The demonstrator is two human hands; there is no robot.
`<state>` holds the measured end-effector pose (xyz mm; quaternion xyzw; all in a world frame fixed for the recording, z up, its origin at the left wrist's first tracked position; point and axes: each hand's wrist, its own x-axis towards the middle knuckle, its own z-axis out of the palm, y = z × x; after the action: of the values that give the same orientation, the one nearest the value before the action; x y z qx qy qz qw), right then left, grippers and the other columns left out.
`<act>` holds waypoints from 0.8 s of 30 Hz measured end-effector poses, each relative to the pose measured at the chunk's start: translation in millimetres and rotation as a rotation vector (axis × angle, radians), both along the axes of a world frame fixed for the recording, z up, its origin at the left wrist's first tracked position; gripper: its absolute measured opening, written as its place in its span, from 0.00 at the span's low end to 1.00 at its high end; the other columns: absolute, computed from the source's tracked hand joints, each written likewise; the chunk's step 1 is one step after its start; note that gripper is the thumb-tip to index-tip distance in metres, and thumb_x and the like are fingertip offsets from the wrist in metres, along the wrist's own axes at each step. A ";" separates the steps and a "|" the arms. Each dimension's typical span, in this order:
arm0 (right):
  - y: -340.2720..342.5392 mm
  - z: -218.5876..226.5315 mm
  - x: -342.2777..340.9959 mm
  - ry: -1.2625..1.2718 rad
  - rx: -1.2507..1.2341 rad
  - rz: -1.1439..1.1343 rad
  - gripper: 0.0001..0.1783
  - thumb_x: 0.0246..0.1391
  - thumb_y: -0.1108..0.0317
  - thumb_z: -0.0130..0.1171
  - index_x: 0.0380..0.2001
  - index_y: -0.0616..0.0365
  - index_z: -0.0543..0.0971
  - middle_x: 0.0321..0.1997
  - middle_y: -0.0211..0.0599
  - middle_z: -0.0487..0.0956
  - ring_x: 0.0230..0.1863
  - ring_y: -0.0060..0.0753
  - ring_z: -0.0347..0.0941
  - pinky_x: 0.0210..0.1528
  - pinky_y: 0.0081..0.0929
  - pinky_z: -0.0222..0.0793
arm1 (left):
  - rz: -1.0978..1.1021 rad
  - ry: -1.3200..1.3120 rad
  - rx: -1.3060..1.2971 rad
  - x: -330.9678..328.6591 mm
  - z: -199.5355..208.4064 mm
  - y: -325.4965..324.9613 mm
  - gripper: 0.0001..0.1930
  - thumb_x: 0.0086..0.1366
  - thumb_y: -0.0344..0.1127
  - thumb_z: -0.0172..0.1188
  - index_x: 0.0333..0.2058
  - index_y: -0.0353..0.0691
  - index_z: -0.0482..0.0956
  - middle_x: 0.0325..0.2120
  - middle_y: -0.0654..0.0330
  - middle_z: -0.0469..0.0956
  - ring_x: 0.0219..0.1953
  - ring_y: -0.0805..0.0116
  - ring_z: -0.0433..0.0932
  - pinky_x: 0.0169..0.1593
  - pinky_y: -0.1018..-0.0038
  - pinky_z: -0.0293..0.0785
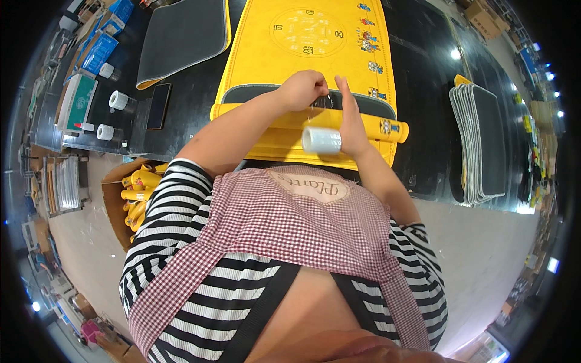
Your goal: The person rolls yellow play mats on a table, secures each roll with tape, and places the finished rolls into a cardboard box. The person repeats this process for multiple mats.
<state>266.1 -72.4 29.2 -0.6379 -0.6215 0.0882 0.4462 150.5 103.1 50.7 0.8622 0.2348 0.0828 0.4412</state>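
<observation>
At the left end of the black table (pixel 423 72), near its closest corner, you had a green-and-white box (pixel 78 103), with three tape rolls (pixel 118 100) just to its right. A smartphone (pixel 158 106) lay right of those, near the close edge, with a grey mat (pixel 181 42) farther back. Your left hand (pixel 305 89) was curled, fingertips drawn together above the rolled yellow mat (pixel 393 130); whether it pinched anything, you couldn't tell. That mat lay along the table's near edge, across a flat yellow printed mat (pixel 260 54). Your right hand (pixel 351 118) stood edge-on, fingers extended, a blurred clear tape roll (pixel 322 140) against it; its grip was unclear. Near the close edge, farther right, sat stacked grey mats (pixel 481 139).
</observation>
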 end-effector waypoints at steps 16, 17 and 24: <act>9.0 -12.5 1.6 -0.355 -0.365 0.018 0.56 0.51 0.55 0.69 0.76 0.67 0.55 0.54 0.43 0.79 0.59 0.48 0.71 0.65 0.46 0.62 | -0.075 -0.212 0.425 -77.1 -14.3 -18.8 0.16 0.62 0.31 0.66 0.50 0.41 0.83 0.44 0.52 0.84 0.48 0.48 0.81 0.54 0.58 0.77; 10.8 -11.4 1.2 -0.360 -0.407 0.016 0.56 0.51 0.54 0.69 0.76 0.67 0.55 0.54 0.43 0.79 0.59 0.48 0.71 0.65 0.46 0.62 | -0.132 -0.309 0.472 -83.4 -19.8 -29.4 0.19 0.60 0.30 0.66 0.51 0.40 0.81 0.45 0.54 0.83 0.49 0.50 0.81 0.54 0.57 0.76; 14.5 -19.1 4.5 -0.421 -0.246 0.033 0.57 0.48 0.51 0.70 0.73 0.70 0.58 0.52 0.49 0.79 0.55 0.52 0.73 0.59 0.46 0.66 | -0.089 -0.123 0.815 -82.1 -36.8 -41.8 0.29 0.57 0.34 0.68 0.58 0.40 0.75 0.51 0.54 0.79 0.52 0.53 0.79 0.59 0.59 0.71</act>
<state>270.5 -57.9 10.2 -0.6815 -0.6956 0.0355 0.2244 68.4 61.3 14.0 0.9691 0.1187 0.2010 0.0802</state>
